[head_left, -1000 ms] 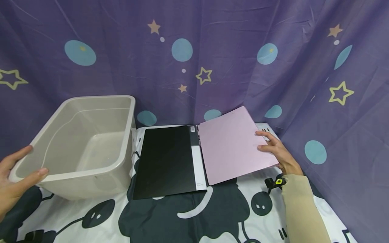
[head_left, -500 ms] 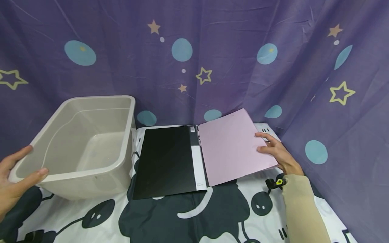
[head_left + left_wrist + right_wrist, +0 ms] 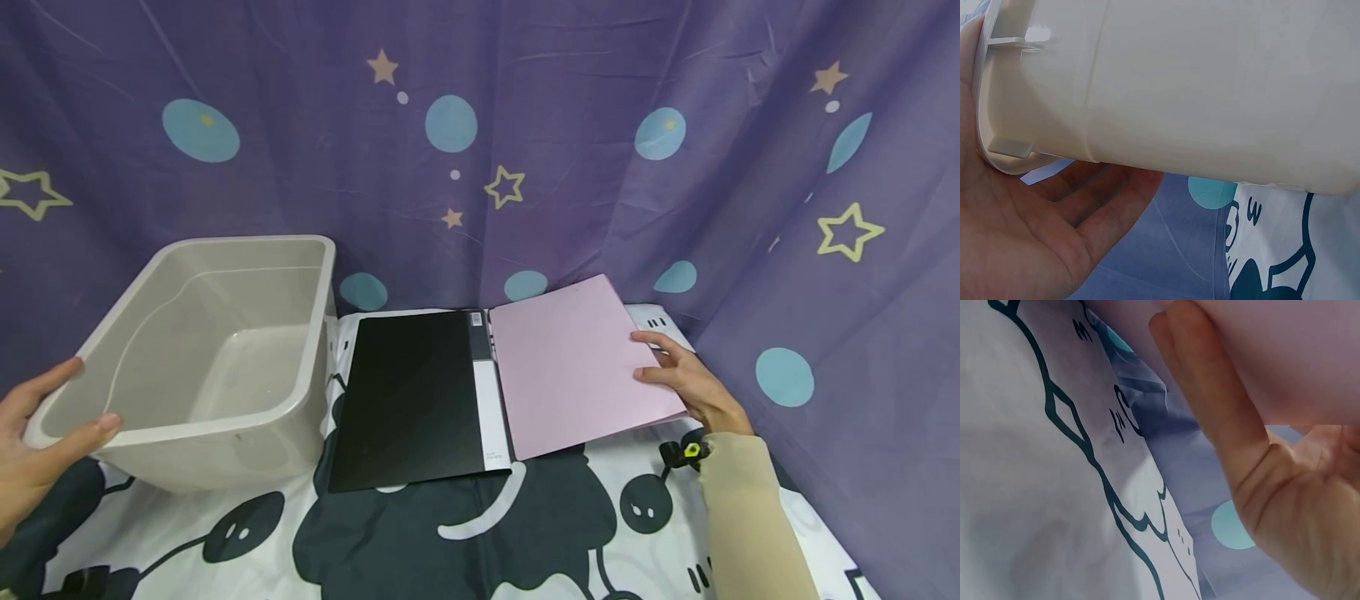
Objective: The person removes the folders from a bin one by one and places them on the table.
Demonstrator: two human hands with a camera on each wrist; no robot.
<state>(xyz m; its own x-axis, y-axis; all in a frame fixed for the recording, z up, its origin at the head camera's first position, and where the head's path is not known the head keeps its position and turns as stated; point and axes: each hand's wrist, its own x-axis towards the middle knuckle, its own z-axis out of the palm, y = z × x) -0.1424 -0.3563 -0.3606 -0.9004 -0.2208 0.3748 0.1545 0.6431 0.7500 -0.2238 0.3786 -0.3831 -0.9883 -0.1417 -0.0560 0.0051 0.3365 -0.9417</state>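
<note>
In the head view, my left hand (image 3: 45,442) grips the near left corner of a beige plastic bin (image 3: 225,429), the thumb and one finger showing over its rim. The left wrist view shows the other fingers (image 3: 1113,206) against the bin's outer wall (image 3: 1197,87). My right hand (image 3: 686,383) holds a pink folder (image 3: 577,367) by its right edge, two digits on top and others underneath. That edge is raised off the cloth, as the right wrist view shows from below. A black folder (image 3: 412,400) with a white spine label lies flat between bin and pink folder.
A white cloth (image 3: 225,575) with dark cartoon prints covers the table. Behind it hangs a purple curtain (image 3: 570,167) with stars and blue dots, close to the backs of the bin and folders. It also closes in the right side.
The pink folder's far right corner has sunk slightly, and my right hand has lowered a little with it. My left hand and the bin stay as they were.
</note>
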